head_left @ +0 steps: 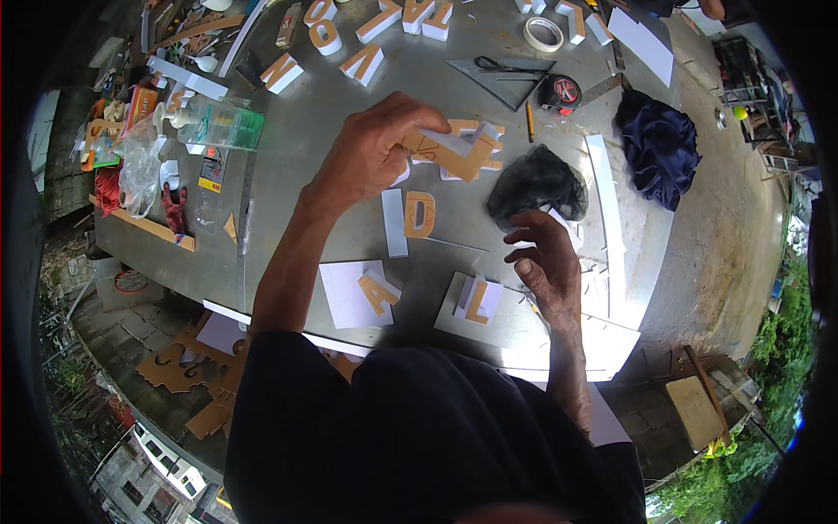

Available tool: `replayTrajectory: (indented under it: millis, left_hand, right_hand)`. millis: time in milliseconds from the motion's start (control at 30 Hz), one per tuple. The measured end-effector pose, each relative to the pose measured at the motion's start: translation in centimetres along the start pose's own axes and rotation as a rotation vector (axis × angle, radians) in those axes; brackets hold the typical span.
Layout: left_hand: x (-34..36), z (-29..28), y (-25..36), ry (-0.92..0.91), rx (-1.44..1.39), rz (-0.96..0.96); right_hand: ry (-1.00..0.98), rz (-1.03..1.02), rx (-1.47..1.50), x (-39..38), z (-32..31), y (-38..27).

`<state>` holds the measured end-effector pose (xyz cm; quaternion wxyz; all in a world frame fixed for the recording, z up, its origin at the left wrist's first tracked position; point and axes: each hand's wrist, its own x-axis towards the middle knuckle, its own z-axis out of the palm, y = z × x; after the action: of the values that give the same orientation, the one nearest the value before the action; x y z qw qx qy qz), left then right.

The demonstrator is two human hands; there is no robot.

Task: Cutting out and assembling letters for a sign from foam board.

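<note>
My left hand is pinched on a cardboard letter, an angled piece with a brown face and white sides. It is raised above another brown-and-white letter, which it partly covers. My right hand hovers over the table with bent fingers apart and nothing in them, beside a crumpled black mesh. Between the hands lie a rounded letter and a white strip. Closer to me, one letter rests on a white sheet, and another lies on a white piece.
Several finished-looking letters stand along the far side of the metal table. A tape roll, set square, pencil and tape measure lie far right. Dark cloth hangs at the right edge; a clear container stands left.
</note>
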<state>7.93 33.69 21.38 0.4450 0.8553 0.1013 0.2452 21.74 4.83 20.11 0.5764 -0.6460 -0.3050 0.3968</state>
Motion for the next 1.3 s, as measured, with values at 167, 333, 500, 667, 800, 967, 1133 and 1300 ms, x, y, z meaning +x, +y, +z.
replayTrajectory:
  millis: [167,333,500,667,800,967,1133,1300]
  left_hand:
    - [-4.0,2.3,7.0,-0.035,0.338,0.230]
    - [-6.8,2.7,9.9,-0.115,0.300,0.187]
    - [-8.6,3.6,10.5,-0.175,0.211,0.171]
    - [-9.8,4.4,10.7,-0.249,0.103,0.092]
    - [-10.4,4.8,10.9,-0.278,0.073,0.070]
    - [-10.9,5.2,10.8,-0.336,-0.037,0.035]
    - [-11.0,4.9,10.9,-0.388,-0.043,0.025]
    - [-11.0,5.5,10.8,-0.396,-0.057,0.068]
  right_hand:
    - [-0.118,-0.122,0.030,0.2,2.8,-2.7]
    - [-0.037,-0.089,0.162,-2.9,3.7,-2.9]
    - [-0.153,-0.145,0.165,-5.1,2.8,-1.7]
    - [-0.229,-0.183,0.132,-6.6,1.9,-0.9]
    - [-0.213,-0.097,0.139,-7.4,1.2,-0.7]
    - [-0.231,-0.125,0.074,-7.8,0.7,-0.6]
    - [-0.225,-0.097,0.126,-8.0,0.8,-0.9]
    - [-0.252,-0.219,-0.003,-7.9,0.2,-0.7]
